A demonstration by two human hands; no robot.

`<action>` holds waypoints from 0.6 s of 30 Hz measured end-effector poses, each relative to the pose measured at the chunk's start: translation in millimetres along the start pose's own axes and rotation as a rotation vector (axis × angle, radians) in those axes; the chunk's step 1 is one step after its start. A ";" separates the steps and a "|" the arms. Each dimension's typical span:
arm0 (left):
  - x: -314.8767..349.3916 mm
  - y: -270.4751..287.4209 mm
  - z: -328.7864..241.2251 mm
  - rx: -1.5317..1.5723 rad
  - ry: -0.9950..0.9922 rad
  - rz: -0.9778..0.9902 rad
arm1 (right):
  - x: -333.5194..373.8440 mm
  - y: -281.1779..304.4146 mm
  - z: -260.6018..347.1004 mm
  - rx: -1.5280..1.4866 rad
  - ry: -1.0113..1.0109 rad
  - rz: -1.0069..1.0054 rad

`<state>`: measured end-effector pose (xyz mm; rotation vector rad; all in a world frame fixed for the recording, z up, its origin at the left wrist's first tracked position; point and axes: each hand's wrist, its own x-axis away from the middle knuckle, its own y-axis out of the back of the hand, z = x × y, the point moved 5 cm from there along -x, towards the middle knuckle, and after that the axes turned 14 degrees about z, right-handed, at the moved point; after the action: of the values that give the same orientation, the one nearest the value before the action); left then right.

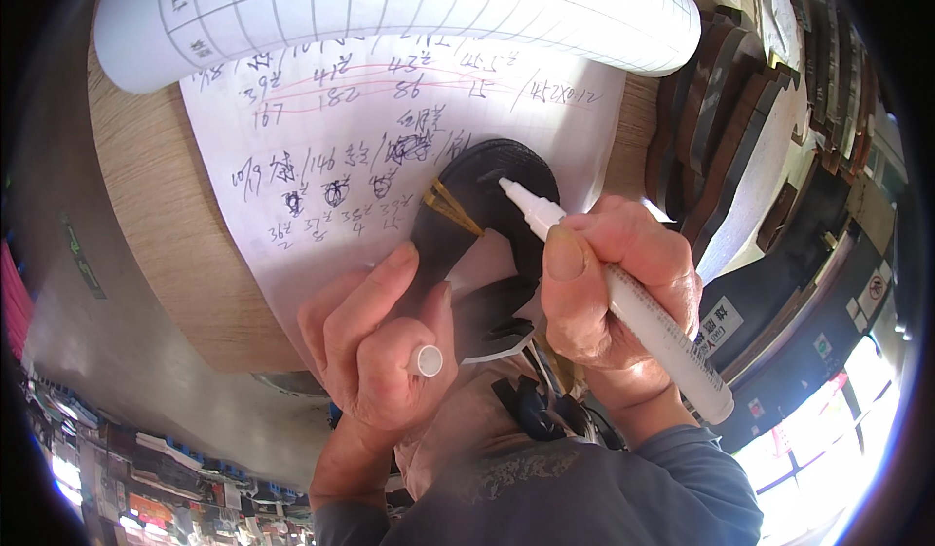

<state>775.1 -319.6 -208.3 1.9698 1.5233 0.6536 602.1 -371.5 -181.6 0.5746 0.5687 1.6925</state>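
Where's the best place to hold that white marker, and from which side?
Probably the straight barrel, just behind the tapered front, coming from the picture's lower right. It slants with its tip over the black curved piece, so this leaves the tip free. The right grip pinches it there.

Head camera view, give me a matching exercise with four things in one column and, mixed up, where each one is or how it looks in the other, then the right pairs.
Things
1. white marker
2. small white cap
3. black curved piece
4. rolled paper

Places and states
A. curls across the top of the view
B. held in the right hand, tip uncovered
C. crossed by a yellowish band
D. held in the curled fingers of the left hand

Right pairs
1-B
2-D
3-C
4-A
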 end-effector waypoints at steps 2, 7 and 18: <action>0.1 -0.4 -0.2 0.000 0.004 0.001 | 1.1 -0.3 1.8 0.019 -0.047 0.049; 0.2 -1.4 -0.3 -0.002 0.014 -0.001 | 1.0 -1.2 4.2 0.034 -0.044 0.090; 0.2 -0.8 0.0 -0.002 0.000 0.005 | 4.5 0.6 0.9 0.000 -0.082 0.085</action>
<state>774.7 -319.2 -208.8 1.9730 1.5171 0.6568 601.4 -367.1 -180.2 0.6732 0.4914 1.7398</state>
